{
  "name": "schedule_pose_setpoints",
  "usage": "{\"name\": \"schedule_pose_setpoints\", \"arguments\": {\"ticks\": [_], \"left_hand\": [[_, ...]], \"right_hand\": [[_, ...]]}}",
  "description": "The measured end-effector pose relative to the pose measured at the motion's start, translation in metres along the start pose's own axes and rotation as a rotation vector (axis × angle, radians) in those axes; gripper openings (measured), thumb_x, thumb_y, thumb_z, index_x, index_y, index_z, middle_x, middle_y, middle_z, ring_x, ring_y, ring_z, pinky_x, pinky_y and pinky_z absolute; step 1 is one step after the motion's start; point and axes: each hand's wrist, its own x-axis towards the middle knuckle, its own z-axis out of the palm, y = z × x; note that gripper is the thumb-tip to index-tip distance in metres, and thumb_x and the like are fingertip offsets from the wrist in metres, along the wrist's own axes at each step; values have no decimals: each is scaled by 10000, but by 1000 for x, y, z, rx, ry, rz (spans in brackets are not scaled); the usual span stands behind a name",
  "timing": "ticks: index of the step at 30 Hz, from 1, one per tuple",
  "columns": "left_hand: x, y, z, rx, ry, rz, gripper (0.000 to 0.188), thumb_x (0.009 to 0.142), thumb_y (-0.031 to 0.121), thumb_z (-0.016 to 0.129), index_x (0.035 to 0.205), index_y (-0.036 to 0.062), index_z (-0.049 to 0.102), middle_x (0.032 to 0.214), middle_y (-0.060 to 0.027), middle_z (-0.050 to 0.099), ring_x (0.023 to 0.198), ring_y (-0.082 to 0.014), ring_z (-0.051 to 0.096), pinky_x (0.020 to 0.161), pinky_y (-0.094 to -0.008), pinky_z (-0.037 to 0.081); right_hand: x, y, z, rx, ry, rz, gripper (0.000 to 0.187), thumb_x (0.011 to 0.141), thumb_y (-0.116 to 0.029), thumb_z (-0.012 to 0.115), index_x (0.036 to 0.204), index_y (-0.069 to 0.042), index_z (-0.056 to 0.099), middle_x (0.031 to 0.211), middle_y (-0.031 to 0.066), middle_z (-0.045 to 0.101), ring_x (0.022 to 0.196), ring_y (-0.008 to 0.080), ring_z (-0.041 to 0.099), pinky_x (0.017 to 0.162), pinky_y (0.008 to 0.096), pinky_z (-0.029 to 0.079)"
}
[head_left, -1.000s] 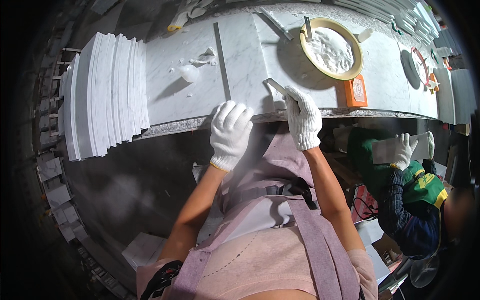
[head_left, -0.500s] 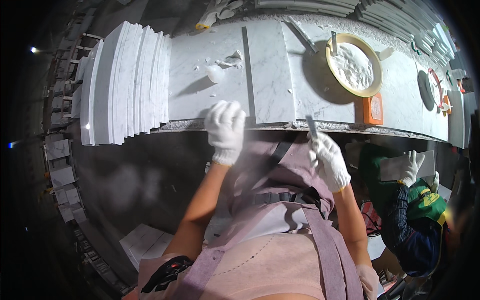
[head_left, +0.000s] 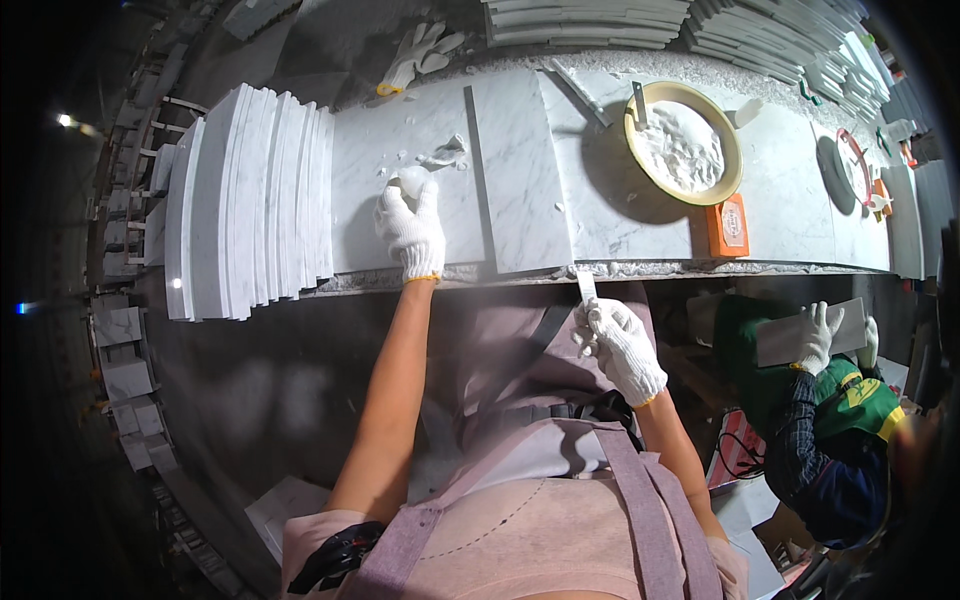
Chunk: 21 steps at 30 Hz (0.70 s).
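Reaching out, left hand (head_left: 411, 228) closes its fingers on a white putty lump (head_left: 408, 181) on the worktop (head_left: 620, 215); right hand (head_left: 619, 343) grips a scraper (head_left: 586, 286). Looks like loading filler; next needs blade meeting lump.

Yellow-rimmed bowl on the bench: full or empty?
Partly full. The yellow-rimmed bowl holds lumpy white paste across its bottom, well below the rim; depth cannot be told.

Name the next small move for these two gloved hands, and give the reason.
Probably bring the right hand with its small flat scraper blade up to the lump of white putty under the left hand: the blade looks bare, below the marble bench edge.
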Motion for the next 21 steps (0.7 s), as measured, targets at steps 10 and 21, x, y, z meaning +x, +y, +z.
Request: {"name": "schedule_pose_setpoints", "arguments": {"ticks": [10,21], "left_hand": [[0,-6,23,-854,-52,-139,141,930,35,727,1065,8,697,1059,-43,715,997,-160,656,930,-337,515],[-58,0,12,-571,-146,108,407,1037,164,652,1346,-71,531,1254,-185,647,1114,-264,643,1009,-402,514]], "right_hand": [[16,-16,-8,73,-109,-113,298,981,-124,696,1244,9,655,1163,95,706,948,171,693,836,356,612],[25,-6,-15,105,-364,-226,319,994,-352,740,1145,-77,682,908,-41,639,822,65,596,741,249,516]]}}
